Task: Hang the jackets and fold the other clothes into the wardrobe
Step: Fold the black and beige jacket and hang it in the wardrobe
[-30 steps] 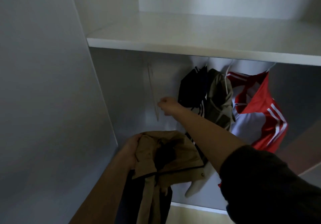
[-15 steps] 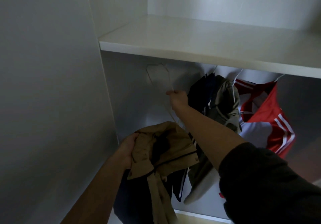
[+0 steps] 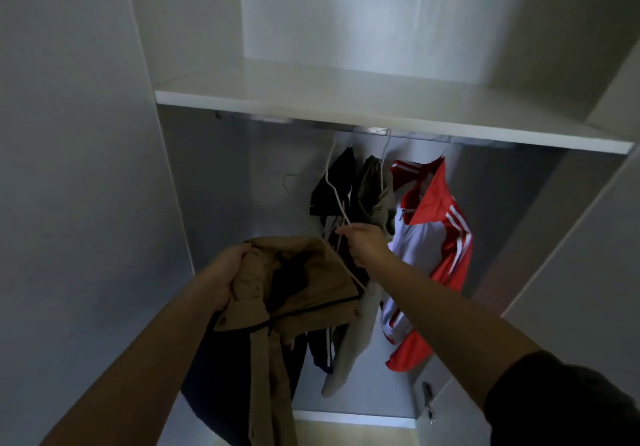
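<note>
left hand point(image 3: 227, 274) clamped on a tan jacket point(image 3: 304, 286) lower centre, right hand point(image 3: 367, 243) pinching a white hanger point(image 3: 338, 204) mid-frame, black jacket point(image 3: 341, 175), olive jacket point(image 3: 372, 189), red-white jacket point(image 3: 446, 237) hanging under the shelf point(image 3: 346, 99)

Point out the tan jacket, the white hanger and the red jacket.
tan jacket point(image 3: 325, 270): head view, collar fabric.
white hanger point(image 3: 341, 208): head view, wire arm.
red jacket point(image 3: 437, 203): head view, red shoulder.

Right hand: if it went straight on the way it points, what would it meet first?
Probably the hanging black jacket just beyond the right hand, which pinches a white hanger; depth is unclear.
</note>
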Tool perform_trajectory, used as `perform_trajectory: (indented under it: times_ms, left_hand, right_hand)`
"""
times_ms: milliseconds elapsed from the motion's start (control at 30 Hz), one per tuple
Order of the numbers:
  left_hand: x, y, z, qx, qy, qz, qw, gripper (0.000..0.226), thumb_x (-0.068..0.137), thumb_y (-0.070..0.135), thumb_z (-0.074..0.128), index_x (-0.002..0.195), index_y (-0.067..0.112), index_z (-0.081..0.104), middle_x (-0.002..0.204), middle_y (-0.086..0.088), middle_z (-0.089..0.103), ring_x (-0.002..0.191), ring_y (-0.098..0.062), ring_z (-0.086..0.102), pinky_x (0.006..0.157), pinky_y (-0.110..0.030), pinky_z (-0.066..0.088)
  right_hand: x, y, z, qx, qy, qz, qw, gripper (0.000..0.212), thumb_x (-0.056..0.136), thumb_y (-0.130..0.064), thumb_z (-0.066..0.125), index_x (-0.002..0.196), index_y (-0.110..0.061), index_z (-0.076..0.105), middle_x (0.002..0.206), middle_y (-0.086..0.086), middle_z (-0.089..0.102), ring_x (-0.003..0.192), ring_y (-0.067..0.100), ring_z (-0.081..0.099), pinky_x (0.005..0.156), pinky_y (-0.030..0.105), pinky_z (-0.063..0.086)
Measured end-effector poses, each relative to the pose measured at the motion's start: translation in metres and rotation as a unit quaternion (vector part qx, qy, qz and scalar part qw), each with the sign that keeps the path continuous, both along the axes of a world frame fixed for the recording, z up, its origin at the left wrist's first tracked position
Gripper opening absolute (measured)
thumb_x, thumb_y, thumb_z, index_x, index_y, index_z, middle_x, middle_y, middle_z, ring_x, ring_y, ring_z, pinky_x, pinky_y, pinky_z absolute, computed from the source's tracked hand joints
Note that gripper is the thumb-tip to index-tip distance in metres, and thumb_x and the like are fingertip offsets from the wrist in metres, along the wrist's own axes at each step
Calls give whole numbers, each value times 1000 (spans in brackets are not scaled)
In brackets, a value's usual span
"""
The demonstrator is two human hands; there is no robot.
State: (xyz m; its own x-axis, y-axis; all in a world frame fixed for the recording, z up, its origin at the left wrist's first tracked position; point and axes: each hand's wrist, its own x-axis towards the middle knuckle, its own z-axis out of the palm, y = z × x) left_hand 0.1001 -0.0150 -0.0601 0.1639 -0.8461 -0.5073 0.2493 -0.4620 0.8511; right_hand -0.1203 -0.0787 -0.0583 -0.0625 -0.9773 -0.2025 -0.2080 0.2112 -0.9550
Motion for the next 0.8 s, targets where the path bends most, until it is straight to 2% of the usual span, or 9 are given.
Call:
perform_trajectory:
  times_ms: [67, 100, 200, 300, 433, 533, 600, 667, 800]
  left_hand:
    - [-15, 22, 7, -14, -25, -6, 1000, 28, 98, 28, 49, 81, 9, 62, 56, -7, 68, 72, -26, 58, 62, -35, 47]
    - [-24, 32, 12, -20, -37, -11, 999, 27, 98, 27, 49, 81, 9, 61, 56, -7, 68, 72, -26, 58, 63, -35, 47]
    - [-47, 61, 25, -31, -62, -29, 997, 25, 97, 29, 50, 97, 8, 63, 81, -12, 66, 77, -26, 59, 73, -37, 51]
    - [-66, 86, 33, -38, -102, -46, 993, 27, 96, 30, 53, 106, 6, 61, 87, -11, 63, 77, -25, 58, 67, -34, 50]
    - [-90, 115, 46, -52, -145, -77, 985, 26, 96, 29, 53, 93, 3, 59, 82, -11, 59, 72, -24, 54, 62, -33, 47]
    - [-113, 138, 59, -50, -163, -103, 980, 31, 97, 27, 52, 79, 3, 57, 78, -11, 58, 68, -25, 53, 58, -34, 44]
    - [-122, 149, 64, -43, -175, -116, 977, 32, 97, 27, 52, 77, 3, 57, 77, -12, 59, 68, -26, 53, 58, -34, 44]
    - [-124, 157, 67, -38, -186, -121, 974, 31, 96, 28, 54, 79, 3, 58, 79, -13, 60, 69, -27, 55, 59, -34, 46]
    - [-130, 161, 72, -42, -197, -136, 970, 31, 98, 28, 51, 89, 0, 61, 81, -14, 62, 71, -27, 56, 60, -34, 46]
  right_hand:
    - [-31, 37, -9, 1, 1, -1, 1000, 18, 93, -13, 53, 83, -15, 67, 41, -5, 39, 31, 6, 31, 33, 17, 23]
    - [-47, 55, -11, 1, -4, -8, 1000, 18, 93, -13, 53, 83, -15, 67, 37, -8, 37, 30, 4, 31, 33, 17, 23]
    - [-91, 114, -4, 0, -17, -22, 1000, 17, 92, -15, 55, 79, -14, 66, 42, -6, 41, 35, 6, 35, 36, 18, 26]
    - [-137, 184, -3, -55, -51, -22, 997, 20, 95, -12, 52, 80, -10, 66, 49, -1, 37, 41, 11, 33, 41, 21, 27]
    - [-172, 243, -13, -131, 8, -42, 990, 17, 96, -25, 55, 94, -10, 62, 58, -2, 51, 45, 8, 49, 45, 18, 41]
    - [-178, 247, -12, -144, 57, -103, 983, 28, 96, -34, 53, 87, -11, 65, 71, 3, 62, 61, 10, 58, 56, 21, 44]
    - [-180, 257, -9, -156, 54, -137, 977, 38, 98, -32, 48, 81, -4, 66, 72, 7, 64, 63, 8, 59, 59, 16, 45]
    - [-183, 273, -1, -196, 24, -169, 966, 38, 100, -26, 44, 71, -8, 60, 60, -1, 55, 50, -2, 51, 51, 13, 39]
    - [-191, 291, 47, -285, -97, -186, 935, 38, 101, -29, 41, 75, -5, 55, 50, -4, 39, 41, 5, 35, 46, 22, 29]
